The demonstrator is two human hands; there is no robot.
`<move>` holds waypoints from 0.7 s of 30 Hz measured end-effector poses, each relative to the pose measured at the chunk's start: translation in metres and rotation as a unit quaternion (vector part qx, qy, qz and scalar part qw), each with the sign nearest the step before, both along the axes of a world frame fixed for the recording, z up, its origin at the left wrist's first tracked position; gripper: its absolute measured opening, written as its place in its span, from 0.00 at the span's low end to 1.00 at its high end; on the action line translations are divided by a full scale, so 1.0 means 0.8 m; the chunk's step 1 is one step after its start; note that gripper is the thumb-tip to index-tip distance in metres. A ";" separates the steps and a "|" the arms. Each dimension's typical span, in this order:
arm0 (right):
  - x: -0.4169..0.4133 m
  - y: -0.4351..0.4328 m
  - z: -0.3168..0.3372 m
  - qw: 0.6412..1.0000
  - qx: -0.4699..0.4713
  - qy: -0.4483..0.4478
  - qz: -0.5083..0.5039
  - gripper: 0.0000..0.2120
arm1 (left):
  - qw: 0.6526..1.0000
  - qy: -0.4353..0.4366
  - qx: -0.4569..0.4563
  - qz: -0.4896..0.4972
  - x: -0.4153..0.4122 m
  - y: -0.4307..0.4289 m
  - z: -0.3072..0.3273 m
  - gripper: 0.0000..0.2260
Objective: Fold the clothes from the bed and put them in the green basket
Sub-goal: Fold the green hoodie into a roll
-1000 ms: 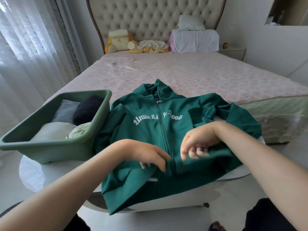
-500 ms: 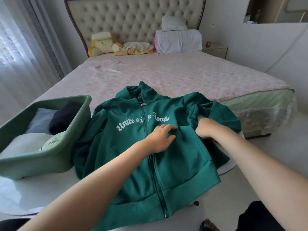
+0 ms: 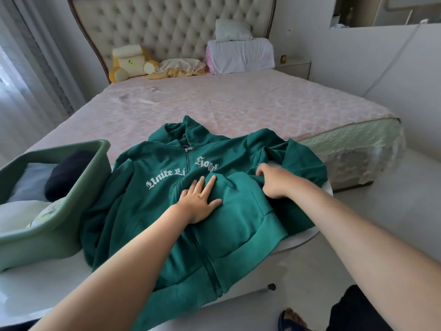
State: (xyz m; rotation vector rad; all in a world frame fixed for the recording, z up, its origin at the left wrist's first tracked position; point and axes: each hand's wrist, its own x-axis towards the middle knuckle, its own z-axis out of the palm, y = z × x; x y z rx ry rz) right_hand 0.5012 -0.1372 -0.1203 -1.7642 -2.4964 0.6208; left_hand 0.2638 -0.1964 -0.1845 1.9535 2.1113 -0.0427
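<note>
A green zip hoodie (image 3: 152,211) with white lettering lies face up on a white round table (image 3: 303,237). My left hand (image 3: 199,204) presses flat on its chest, fingers spread, beside the zip. My right hand (image 3: 278,179) has its fingers curled on the fabric at the hoodie's right side, where the cloth is bunched inward over part of the lettering. The green basket (image 3: 55,235) stands on the table to the left, touching the hoodie's sleeve, and holds folded white, grey and dark clothes.
The bed (image 3: 238,108) with a pink cover stretches behind the table. Pillows (image 3: 239,56), a yellow plush toy (image 3: 128,62) and a crumpled cream cloth (image 3: 181,66) lie at the headboard. Curtains hang at the left. My foot (image 3: 290,320) shows on the floor, bottom right.
The hoodie's hem has been let go and lies flat. My left hand moved up onto the chest and spread flat. My right hand went to the right side and pulled fabric inward.
</note>
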 end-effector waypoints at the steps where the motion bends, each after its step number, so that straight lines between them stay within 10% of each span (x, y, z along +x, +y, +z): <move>1: 0.003 -0.001 0.006 0.997 -0.010 -0.079 0.001 0.20 | 1.000 0.005 0.002 -0.007 -0.001 0.000 0.000 0.34; 5: -0.002 -0.015 0.016 0.968 -0.061 -0.243 0.016 0.19 | 0.997 0.032 0.024 -0.071 0.008 0.002 0.010 0.31; 15: -0.007 -0.006 0.008 0.991 0.128 -0.019 -0.022 0.09 | 0.964 -0.049 0.232 -0.121 0.036 0.011 0.013 0.18; 18: 0.015 0.001 0.031 0.970 0.164 -0.134 -0.117 0.08 | 0.915 -0.144 0.364 -0.096 0.036 0.009 0.022 0.15; 21: 0.033 -0.002 0.041 0.935 0.056 -0.306 -0.173 0.06 | 0.943 -0.146 0.271 -0.123 0.046 0.004 0.028 0.22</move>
